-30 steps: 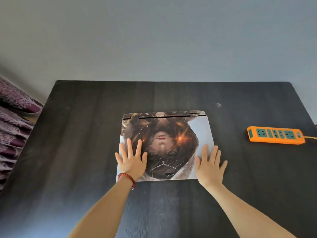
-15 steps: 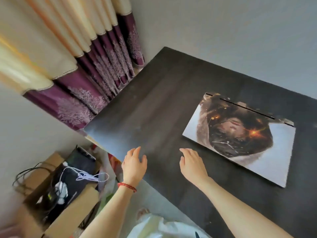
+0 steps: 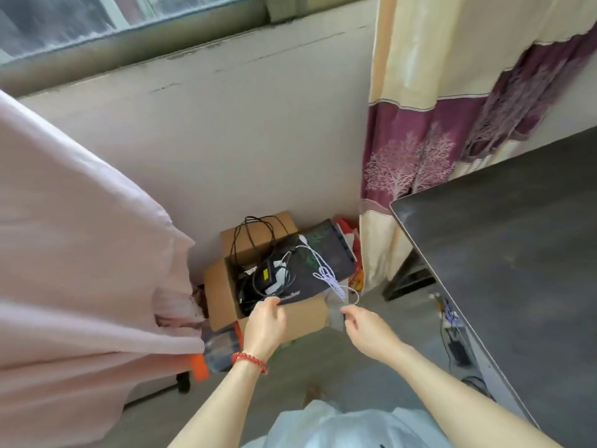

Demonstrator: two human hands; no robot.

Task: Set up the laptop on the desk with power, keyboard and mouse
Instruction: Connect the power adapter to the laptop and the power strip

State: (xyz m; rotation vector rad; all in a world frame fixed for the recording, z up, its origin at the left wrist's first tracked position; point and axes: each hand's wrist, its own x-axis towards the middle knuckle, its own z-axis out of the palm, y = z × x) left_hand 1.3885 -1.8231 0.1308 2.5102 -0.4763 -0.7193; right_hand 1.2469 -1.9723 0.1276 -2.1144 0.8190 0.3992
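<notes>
Cardboard box [image 3: 223,295] on the floor beside the bench [image 3: 517,253] holds what the person reaches for: the left hand [image 3: 263,324] curls over its near edge, its grip loosely closed at the rim of a black pad [image 3: 310,279], though whether it pinches anything cannot be told. The right hand [image 3: 365,328] hovers half open, touching or just short of a white cord [image 3: 336,287], likely to clear it aside. Deeper in lie a black power brick [image 3: 266,276] and looped cable [image 3: 255,234]. No laptop is in view.
</notes>
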